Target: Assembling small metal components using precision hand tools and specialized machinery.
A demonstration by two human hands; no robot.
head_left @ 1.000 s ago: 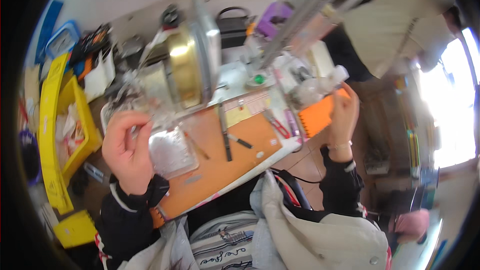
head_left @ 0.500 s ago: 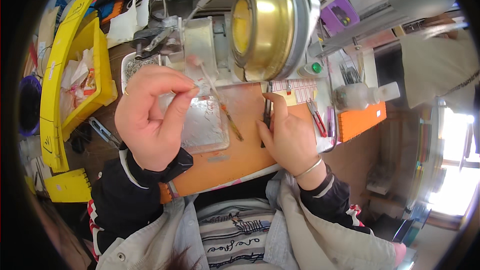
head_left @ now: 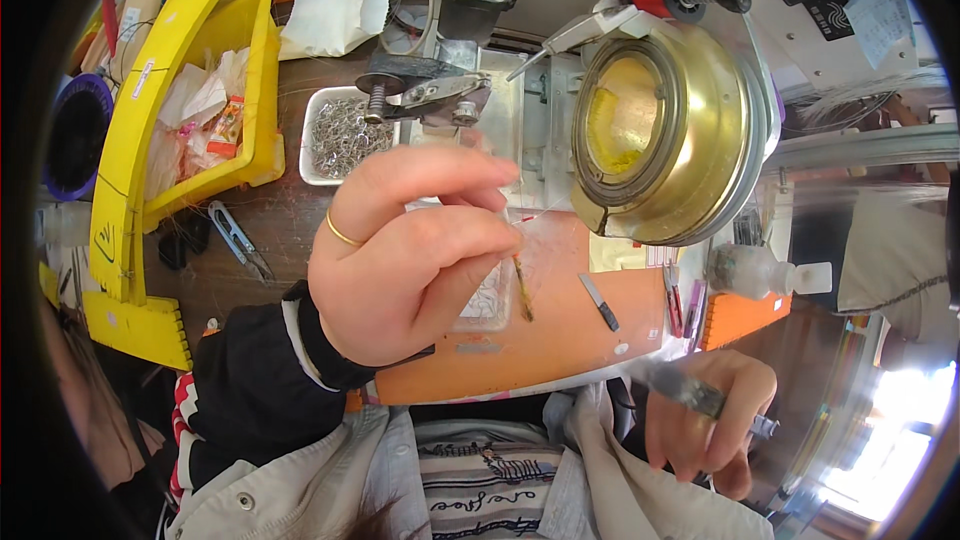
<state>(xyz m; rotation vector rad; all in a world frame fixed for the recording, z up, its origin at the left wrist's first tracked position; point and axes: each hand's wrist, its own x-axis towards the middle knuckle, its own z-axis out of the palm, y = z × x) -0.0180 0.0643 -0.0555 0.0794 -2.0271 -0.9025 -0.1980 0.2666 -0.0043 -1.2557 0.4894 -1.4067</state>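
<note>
Bins [head_left: 215, 70] of yellow plastic are seen upper left. At centre, a thin stick [head_left: 522, 288], pointing down toward the orange mat [head_left: 560, 340], is pinched by the closed left hand [head_left: 405, 260]. Lower right, a grey tool [head_left: 690, 392] is gripped by the right hand [head_left: 710, 425], well apart.

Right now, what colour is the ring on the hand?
Gold, on the left hand, in the head view.

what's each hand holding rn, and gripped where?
Left hand: a thin wire, pinched at its end by the fingers. Right hand: a small grey tool, gripped around its middle.
</note>
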